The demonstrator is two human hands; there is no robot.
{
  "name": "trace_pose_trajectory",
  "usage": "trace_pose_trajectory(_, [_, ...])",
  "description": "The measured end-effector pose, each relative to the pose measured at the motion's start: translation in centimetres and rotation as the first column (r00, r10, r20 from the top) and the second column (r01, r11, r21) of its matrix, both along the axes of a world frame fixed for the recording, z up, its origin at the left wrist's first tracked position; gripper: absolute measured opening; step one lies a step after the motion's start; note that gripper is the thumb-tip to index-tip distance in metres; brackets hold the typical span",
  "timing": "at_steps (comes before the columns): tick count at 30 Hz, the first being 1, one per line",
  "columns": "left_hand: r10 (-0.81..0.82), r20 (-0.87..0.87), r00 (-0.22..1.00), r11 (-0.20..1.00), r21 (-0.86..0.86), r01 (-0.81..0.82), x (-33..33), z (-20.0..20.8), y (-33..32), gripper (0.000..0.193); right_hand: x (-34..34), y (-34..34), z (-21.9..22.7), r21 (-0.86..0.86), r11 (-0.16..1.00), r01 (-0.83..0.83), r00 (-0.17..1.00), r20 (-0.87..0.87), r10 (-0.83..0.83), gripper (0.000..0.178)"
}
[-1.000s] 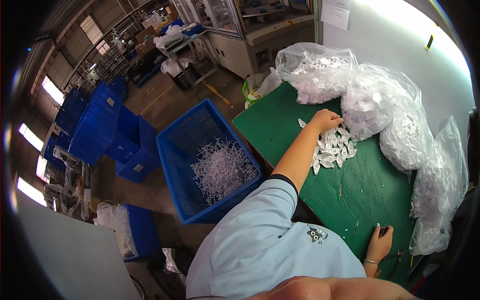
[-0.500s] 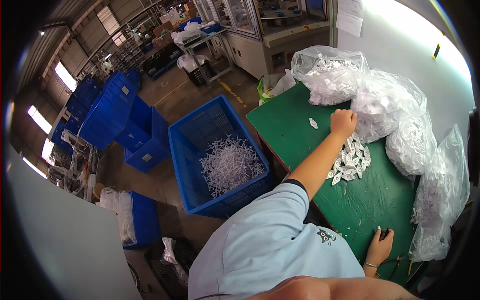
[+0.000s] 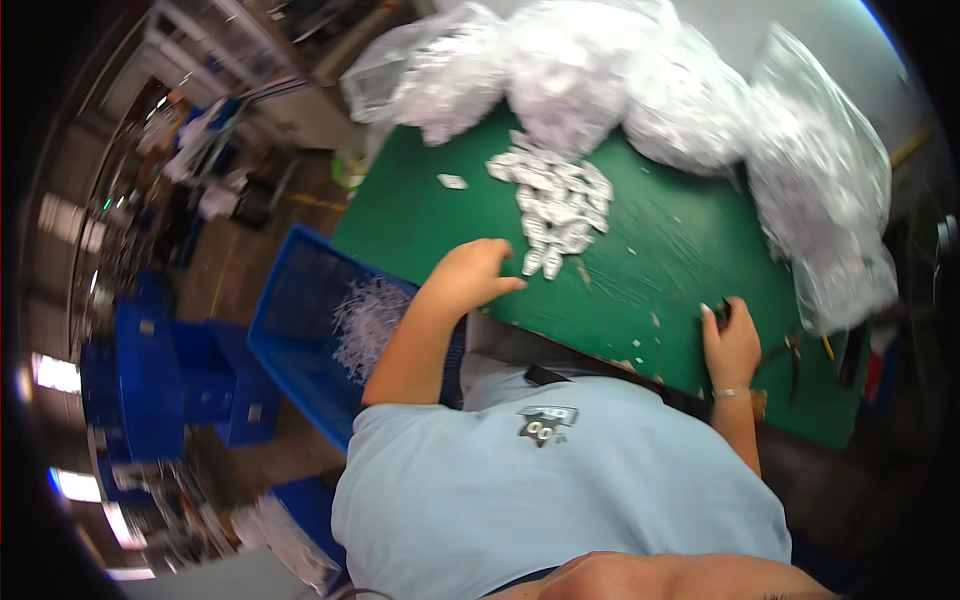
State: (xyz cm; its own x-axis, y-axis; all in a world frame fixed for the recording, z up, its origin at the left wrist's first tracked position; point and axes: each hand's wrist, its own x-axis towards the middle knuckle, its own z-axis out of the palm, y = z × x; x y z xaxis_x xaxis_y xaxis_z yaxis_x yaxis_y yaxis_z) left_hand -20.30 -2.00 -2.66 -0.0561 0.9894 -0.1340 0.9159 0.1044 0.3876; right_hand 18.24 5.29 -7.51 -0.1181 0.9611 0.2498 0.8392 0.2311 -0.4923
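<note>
A pile of small white diamond-shaped plastic pieces (image 3: 560, 200) lies on the green tabletop (image 3: 660, 270). My left hand (image 3: 475, 275) is over the table's near edge, just left of the pile's lower end. Its thumb and fingers are apart, with nothing visible between them. One single white piece (image 3: 452, 181) lies by itself to the left of the pile. Farther right, my right hand (image 3: 733, 340) rests low over the table, its fingers closed around a small black tool (image 3: 724, 313). Most of that tool is hidden by the fingers, so its exact kind does not show.
Several clear plastic bags (image 3: 570, 75) full of white pieces line the table's far and right sides. A blue crate (image 3: 290, 330) holding thin white plastic scraps (image 3: 370, 325) stands left of the table. Stacked blue bins (image 3: 150, 380) are farther left. A dark cord-like item (image 3: 795, 365) lies near my right wrist.
My left hand has come back from the bags at the far side to the near edge, its closed fingers now apart. The view has turned; my right hand still grips the black tool.
</note>
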Motion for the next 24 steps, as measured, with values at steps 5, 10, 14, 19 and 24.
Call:
trace_pose_trajectory(5, [0.114,0.052,0.992,0.992,0.055,-0.117,1.9,-1.8,-0.6,0.048,0.2,0.0,-0.3,0.026,1.000,0.007,1.000,-0.016,-0.006,0.030])
trace_pose_trajectory(10, [0.107,0.094,0.990,0.963,0.239,-0.127,2.6,-3.5,0.7,0.038,0.4,-0.6,0.1,-0.006,1.000,0.027,1.000,0.008,-0.027,0.031])
trace_pose_trajectory(14, [0.113,0.079,0.990,0.966,0.223,-0.128,2.7,-4.1,1.4,0.030,0.5,-0.6,-0.2,-0.001,1.000,0.015,1.000,-0.007,-0.015,0.032])
trace_pose_trajectory(19, [0.150,0.093,0.984,0.970,0.180,-0.165,2.3,-3.5,1.4,0.021,0.4,-0.5,0.1,-0.029,0.999,0.025,1.000,0.002,-0.025,0.031])
trace_pose_trajectory(24, [0.211,0.401,0.891,0.954,0.112,-0.277,2.3,-2.2,1.0,0.016,1.4,0.0,0.2,0.019,1.000,0.004,0.998,-0.064,-0.003,0.023])
